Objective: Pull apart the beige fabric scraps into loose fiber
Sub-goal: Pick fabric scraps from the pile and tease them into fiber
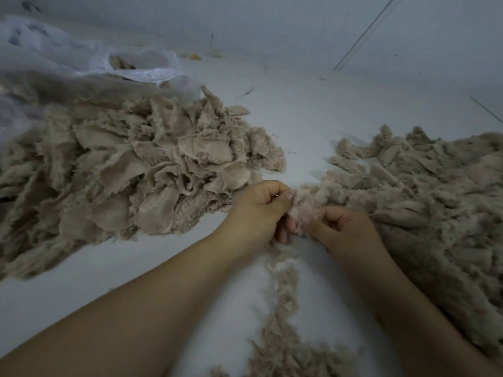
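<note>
Left hand [261, 210]: fingers curled, pinching scrap [298, 206], center frame.
Right hand [343, 229]: fingers curled, pinching same scrap.
Scrap pile [130, 170]: left.
Fiber [435, 200]: right.
Bag [81, 58]: upper left.

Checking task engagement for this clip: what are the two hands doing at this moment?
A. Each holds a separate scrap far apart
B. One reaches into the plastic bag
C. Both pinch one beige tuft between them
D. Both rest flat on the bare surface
C: the left hand and right hand are close together, fingers curled on the same fuzzy beige tuft, between the two piles.
</note>
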A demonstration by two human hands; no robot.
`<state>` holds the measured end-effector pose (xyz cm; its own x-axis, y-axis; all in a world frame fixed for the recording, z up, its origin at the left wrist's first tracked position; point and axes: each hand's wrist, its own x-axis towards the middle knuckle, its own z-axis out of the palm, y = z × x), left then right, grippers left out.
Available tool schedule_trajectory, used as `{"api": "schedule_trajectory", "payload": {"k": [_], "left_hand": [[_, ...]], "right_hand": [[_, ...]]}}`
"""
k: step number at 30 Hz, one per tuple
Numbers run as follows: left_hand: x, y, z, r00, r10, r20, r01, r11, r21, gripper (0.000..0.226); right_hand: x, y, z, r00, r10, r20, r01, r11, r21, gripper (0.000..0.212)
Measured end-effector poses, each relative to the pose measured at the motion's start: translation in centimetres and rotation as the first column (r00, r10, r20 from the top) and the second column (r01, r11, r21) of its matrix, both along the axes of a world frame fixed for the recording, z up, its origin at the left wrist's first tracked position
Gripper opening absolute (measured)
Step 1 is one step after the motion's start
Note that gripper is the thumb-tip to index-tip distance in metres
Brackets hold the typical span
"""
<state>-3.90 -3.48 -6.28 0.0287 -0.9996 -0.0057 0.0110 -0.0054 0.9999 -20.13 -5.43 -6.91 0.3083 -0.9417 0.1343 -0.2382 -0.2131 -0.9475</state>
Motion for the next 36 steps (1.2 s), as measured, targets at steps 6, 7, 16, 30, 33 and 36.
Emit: {"api": "schedule_trajectory", "payload": {"k": [6, 7, 16, 30, 33, 36], "left_hand": [[0.7, -0.5, -0.2, 0.988, -0.144, -0.050, 0.145, 0.989, 0.014, 0.024], [0.6, -0.5, -0.2, 0.988, -0.151, -0.007, 0.151, 0.988, 0.011, 0.025], [1.1, -1.0, -0.3, 0.901, 0.051, -0.431, -0.012, 0.996, 0.091, 0.021], [0.4, -0.5, -0.4, 0.986, -0.161, -0.045, 0.162, 0.986, 0.027, 0.010], [0.5, -0.4, -0.2, 0.986, -0.159, -0.045, 0.161, 0.986, 0.046, 0.016], [0.6, -0.6, 0.0, 0.987, -0.110, -0.118, 0.120, 0.989, 0.084, 0.023]], "right_hand": [[0.0, -0.4, -0.5, 0.997, -0.078, -0.026, 0.078, 0.997, -0.009, 0.039], [0.0, -0.4, -0.5, 0.998, -0.063, -0.029, 0.062, 0.998, -0.024, 0.037], [0.1, -0.5, -0.7, 0.977, -0.111, -0.180, 0.101, 0.993, -0.066, 0.045], [0.5, 0.0, -0.4, 0.997, -0.041, 0.070, 0.046, 0.996, -0.073, 0.042], [0.2, -0.1, -0.6, 0.996, -0.062, 0.067, 0.068, 0.992, -0.101, 0.041], [-0.1, -0.4, -1.0, 0.986, -0.092, 0.139, 0.098, 0.994, -0.038, 0.039]]}}
